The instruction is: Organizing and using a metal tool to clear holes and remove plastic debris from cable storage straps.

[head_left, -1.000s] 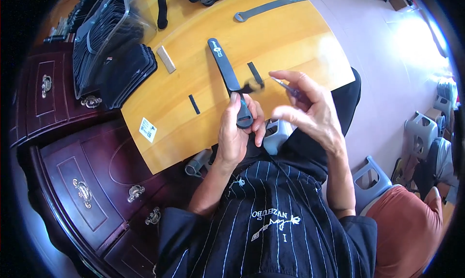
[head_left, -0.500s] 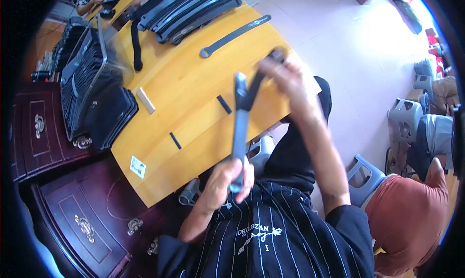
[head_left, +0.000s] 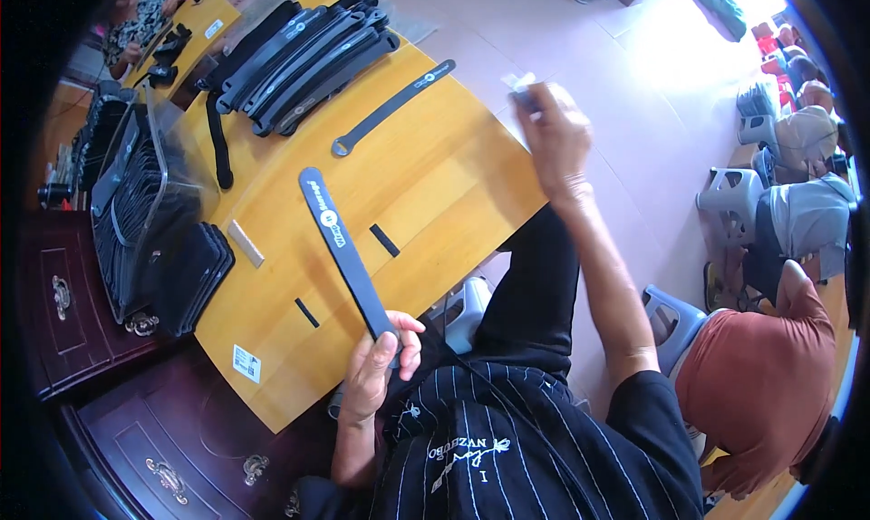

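Note:
My left hand is closed around the lower end of a flat grey strap with pale printing. The strap slants up and away over the table, its rounded far end free. Off the table's right edge, my right hand is raised with bent fingers, pinching something small, dark and whitish that is too blurred to name. A similar strap with a ring at its near end lies on the table beyond my hands. Two short black strips lie on the wood below it, next to the held strap.
A thick pile of dark straps covers the table's far end. At left, a clear bin holds more straps, with a black stack beside it. A pale wooden bar lies on the table. Other people sit at right near plastic stools.
My right hand has moved up and away from the held strap, and the dark band that crossed it is gone from there. The strap now leans left, printed face showing.

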Motion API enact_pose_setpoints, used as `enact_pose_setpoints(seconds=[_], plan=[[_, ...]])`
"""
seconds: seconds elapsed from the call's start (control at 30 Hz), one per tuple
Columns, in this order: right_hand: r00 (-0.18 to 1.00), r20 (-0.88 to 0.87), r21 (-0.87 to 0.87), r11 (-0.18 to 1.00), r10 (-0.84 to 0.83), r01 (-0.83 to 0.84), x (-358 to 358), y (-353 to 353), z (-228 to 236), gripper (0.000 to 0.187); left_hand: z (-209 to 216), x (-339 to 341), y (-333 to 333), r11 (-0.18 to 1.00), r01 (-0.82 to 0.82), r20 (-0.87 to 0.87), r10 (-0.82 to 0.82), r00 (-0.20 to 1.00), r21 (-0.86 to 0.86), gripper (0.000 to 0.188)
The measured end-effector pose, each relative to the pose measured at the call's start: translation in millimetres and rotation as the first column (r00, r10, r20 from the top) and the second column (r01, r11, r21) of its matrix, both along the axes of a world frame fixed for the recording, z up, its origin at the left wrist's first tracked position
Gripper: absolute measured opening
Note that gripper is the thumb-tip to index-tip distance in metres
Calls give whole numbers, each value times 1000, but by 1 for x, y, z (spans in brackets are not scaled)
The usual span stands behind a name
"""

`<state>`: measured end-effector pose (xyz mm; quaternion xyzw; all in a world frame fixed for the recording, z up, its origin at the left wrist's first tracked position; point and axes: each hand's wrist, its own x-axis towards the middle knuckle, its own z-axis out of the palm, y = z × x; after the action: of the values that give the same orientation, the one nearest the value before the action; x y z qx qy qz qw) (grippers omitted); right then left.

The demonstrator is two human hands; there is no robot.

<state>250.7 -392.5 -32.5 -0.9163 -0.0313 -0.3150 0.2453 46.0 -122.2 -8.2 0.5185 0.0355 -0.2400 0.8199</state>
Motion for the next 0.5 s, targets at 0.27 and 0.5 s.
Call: enact_pose_setpoints(seconds=[0.27, 0.5], plan=[[944, -236, 6, 971, 232, -237, -17, 78, -12, 17, -12, 4, 3, 963, -202, 38, 212, 976, -179, 57], [912, -303, 21, 959, 276, -283, -14, 114, -17, 17, -16, 5, 10, 946, -290, -5, 293, 956, -145, 52]])
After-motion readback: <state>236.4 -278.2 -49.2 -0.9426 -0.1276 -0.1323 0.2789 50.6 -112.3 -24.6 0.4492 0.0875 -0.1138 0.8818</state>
